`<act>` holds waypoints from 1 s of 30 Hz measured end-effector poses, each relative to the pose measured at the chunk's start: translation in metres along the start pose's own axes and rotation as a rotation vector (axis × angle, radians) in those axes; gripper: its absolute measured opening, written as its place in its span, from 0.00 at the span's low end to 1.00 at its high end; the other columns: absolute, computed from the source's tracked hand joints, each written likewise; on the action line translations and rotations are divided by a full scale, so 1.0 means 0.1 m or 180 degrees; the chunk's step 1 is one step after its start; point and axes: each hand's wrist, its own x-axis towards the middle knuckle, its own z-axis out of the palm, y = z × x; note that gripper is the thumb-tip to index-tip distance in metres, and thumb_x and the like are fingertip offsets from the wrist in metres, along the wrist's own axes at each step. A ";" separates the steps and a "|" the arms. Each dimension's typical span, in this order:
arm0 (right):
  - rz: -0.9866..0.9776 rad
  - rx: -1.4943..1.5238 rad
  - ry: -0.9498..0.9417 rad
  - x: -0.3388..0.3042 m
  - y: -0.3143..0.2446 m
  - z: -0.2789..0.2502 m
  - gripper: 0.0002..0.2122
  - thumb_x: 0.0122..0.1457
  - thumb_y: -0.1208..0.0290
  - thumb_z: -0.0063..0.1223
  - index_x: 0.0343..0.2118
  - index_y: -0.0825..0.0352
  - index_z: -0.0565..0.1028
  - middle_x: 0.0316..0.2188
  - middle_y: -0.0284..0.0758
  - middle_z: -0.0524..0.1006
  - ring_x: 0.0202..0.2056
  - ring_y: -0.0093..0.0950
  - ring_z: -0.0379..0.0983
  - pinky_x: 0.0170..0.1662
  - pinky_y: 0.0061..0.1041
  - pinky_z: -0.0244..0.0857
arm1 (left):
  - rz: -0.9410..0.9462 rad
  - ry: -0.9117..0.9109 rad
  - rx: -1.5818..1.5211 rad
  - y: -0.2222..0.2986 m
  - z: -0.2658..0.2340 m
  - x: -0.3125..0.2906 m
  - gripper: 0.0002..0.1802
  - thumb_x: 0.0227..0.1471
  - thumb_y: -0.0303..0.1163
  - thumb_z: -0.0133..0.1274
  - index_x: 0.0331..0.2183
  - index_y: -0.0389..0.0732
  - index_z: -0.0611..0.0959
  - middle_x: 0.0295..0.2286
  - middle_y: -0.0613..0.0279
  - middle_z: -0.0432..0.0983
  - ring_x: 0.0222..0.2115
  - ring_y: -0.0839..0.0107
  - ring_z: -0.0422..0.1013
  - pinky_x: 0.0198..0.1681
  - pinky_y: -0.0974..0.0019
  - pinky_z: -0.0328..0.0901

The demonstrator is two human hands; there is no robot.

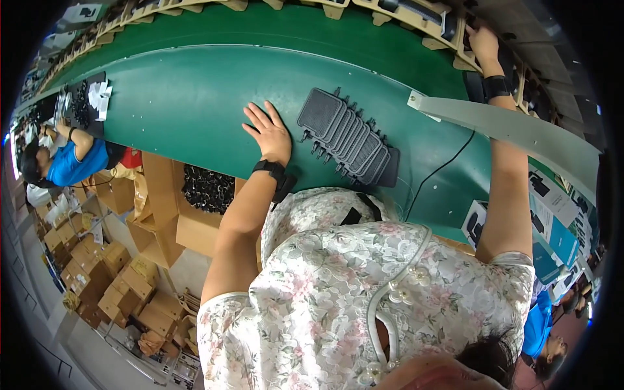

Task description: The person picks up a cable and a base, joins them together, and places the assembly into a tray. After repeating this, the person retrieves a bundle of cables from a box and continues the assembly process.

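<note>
My left hand point(268, 135) lies flat on the green work surface point(195, 91), fingers spread, holding nothing. To its right is a leaning row of dark grey, rounded rectangular plastic parts point(348, 136) with small stubs along their sides. My right arm stretches to the far right, where my right hand point(484, 47) is at a moulded cardboard tray point(442, 39) with dark items in it. Its fingers look bent at the tray's edge, and what they grip is partly hidden. Both wrists wear black bands.
A grey metal arm point(513, 117) crosses over the right side, near my right forearm. A thin black cable point(442, 166) runs over the surface. Below the left edge stands a cardboard box point(195, 227) of small black parts. A person in blue point(71, 162) works at far left.
</note>
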 end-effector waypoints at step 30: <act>0.1592 0.4128 -0.0548 -2.76 -2.06 -0.86 0.12 0.56 0.69 0.47 0.43 0.65 0.69 0.27 0.26 0.70 0.26 0.13 0.61 0.32 0.11 0.57 | 0.1270 0.0341 -0.3555 -0.12 -0.67 0.27 0.16 0.53 0.35 0.45 0.41 0.36 0.72 0.33 0.51 0.74 0.30 0.61 0.72 0.33 0.68 0.66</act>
